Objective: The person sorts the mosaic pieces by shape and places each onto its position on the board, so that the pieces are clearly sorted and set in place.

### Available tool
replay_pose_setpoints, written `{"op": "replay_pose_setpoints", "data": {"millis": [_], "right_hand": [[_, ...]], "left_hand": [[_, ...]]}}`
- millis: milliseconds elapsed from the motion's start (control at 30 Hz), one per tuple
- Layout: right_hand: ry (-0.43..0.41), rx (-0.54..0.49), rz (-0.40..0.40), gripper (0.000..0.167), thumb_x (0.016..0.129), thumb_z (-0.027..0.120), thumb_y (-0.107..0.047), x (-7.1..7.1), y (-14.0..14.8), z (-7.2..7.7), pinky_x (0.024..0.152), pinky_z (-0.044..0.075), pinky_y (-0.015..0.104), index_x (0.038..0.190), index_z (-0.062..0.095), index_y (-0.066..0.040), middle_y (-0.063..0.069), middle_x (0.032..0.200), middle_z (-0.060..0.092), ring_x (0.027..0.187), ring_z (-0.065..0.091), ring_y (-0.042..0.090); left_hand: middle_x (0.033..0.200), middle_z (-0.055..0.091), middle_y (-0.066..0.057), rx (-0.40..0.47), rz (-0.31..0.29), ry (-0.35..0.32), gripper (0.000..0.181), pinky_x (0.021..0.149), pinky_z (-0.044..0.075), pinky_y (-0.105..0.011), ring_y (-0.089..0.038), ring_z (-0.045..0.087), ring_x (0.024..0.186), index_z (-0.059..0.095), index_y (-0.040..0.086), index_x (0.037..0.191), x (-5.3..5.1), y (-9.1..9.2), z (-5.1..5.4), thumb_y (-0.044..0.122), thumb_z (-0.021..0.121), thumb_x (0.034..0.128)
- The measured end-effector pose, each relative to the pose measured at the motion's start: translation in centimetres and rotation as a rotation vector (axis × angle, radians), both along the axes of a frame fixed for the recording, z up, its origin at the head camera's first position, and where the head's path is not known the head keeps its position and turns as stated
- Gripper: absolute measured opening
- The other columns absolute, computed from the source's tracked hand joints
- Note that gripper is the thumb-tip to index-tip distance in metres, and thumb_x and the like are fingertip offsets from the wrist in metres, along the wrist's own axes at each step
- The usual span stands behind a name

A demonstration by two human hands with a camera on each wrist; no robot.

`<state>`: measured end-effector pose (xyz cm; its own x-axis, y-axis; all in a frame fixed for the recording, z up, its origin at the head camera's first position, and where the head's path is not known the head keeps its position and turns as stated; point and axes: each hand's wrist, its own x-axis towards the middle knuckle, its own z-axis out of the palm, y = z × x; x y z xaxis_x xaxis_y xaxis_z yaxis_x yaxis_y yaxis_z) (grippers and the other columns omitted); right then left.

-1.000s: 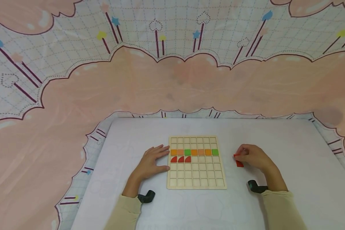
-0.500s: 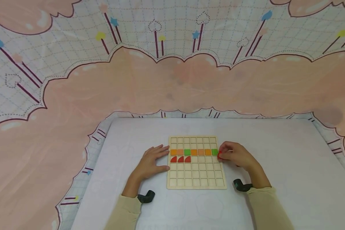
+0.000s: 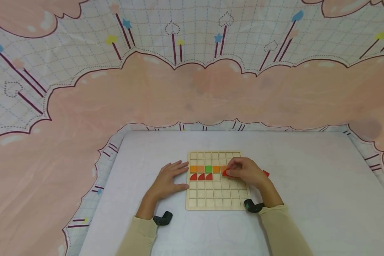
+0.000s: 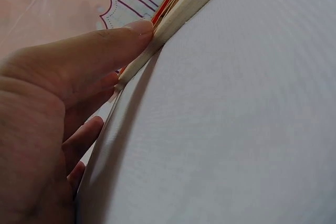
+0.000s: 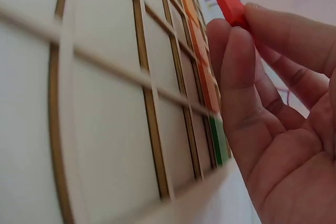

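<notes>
A square wooden grid board lies on the white table, with a row of orange, peach and green square tiles across it. Below that row, three red quarter-circle tiles fill the leftmost cells. The left hand touches the board's left edge with spread fingers; in the left wrist view its thumb rests on the rim. Between thumb and fingertips, the right hand pinches a red tile above the board. The hand covers the right end of the tile row.
Another red piece lies on the table right of the board, partly behind the right hand. Black wrist cameras sit on both wrists. The white table meets a patterned cloth behind.
From right of the board, the right hand has carried the pinched red tile leftward over the grid. A red piece on the table has come into sight behind it. The left hand stays put.
</notes>
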<state>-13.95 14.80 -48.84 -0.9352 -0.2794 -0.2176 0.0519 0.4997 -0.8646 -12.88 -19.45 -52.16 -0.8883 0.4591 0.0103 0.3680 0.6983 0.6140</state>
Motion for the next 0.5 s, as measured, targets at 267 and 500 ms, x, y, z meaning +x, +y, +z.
{"op": "replay_pose_setpoints", "data": {"millis": [267,500], "right_hand": [[-0.012,0.024,0.009,0.011,0.088,0.08,-0.02,-0.6,-2.1,-0.4,0.068,0.05,0.028,0.095,0.074,-0.015,0.001,0.084,0.07,0.078,0.06,0.019],[-0.059,-0.031,0.008,0.011,0.087,0.081,-0.019,-1.3,-3.0,-1.2,0.061,0.049,0.027,0.094,0.075,-0.012,0.003,0.081,0.067,0.068,0.057,0.018]], "left_hand": [[0.157,0.049,0.008,0.026,0.0,0.0,0.071,0.127,0.018,-0.054,-0.022,0.036,0.153,0.062,0.014,0.142,-0.1,-0.1,-0.4,0.042,0.083,0.0803],[0.156,0.05,0.008,0.031,-0.001,0.009,0.071,0.127,0.019,-0.054,-0.023,0.036,0.153,0.062,0.013,0.141,-0.1,-0.1,-0.4,0.041,0.084,0.0798]]}}
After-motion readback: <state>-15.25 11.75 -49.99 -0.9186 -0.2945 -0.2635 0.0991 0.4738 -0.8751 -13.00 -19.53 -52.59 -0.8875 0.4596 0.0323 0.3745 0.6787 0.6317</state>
